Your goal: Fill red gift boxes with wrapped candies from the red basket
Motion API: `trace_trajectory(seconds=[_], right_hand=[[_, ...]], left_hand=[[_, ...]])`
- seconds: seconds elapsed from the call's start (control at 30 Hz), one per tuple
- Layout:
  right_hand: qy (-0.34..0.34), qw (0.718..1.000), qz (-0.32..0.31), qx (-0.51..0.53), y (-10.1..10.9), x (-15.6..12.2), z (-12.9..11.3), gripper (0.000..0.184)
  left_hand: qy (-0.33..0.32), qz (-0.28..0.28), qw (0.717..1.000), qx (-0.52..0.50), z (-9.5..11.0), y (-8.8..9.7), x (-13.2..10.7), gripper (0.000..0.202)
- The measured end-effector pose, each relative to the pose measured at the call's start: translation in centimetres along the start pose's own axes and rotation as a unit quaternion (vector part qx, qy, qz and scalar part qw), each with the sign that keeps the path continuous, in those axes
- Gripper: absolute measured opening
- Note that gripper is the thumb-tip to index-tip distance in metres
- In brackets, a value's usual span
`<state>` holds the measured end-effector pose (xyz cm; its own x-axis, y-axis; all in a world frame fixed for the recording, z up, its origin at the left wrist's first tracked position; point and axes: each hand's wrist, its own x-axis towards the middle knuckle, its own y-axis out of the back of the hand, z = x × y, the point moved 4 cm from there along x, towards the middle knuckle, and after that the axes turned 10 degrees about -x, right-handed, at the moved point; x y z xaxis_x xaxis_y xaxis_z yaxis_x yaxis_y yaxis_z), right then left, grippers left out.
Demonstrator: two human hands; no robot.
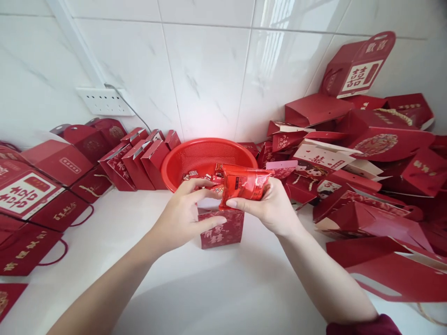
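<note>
Packet of glossy red plastic [240, 185] is pinched in the right hand [276, 204] above a patterned dark-red cardboard box [230, 231], which the spread left hand [181, 219] perhaps steadies.

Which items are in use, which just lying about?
Likely in use:
red packet, in the right hand
small red box, at the left hand
red basin with small packets

Likely lying about:
box pile, right
large boxes, left
wall socket
</note>
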<state>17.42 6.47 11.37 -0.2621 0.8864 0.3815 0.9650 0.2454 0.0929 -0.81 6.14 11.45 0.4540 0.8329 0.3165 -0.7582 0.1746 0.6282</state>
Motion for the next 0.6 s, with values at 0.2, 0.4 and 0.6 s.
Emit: trace_trajectory(seconds=[0.2, 0.4, 0.6], right_hand=[[0.061, 0.998, 0.011, -0.007, -1.2, -0.6, -0.4, 0.025], [0.001, 0.999, 0.051, -0.008, -1.4, -1.0, 1.2, 0.043], [0.023, 0.999, 0.032, 0.008, -1.5, -0.9, 0.6, 0.036]], left_hand=[[-0.040, 0.058, 0.991, -0.112, 1.6, 0.0, -0.6, 0.018], [-0.031, 0.046, 0.985, -0.165, 1.7, -0.7, -1.0, 0.020], [-0.116, 0.080, 0.988, -0.056, 2.4, -0.3, -1.2, 0.020]])
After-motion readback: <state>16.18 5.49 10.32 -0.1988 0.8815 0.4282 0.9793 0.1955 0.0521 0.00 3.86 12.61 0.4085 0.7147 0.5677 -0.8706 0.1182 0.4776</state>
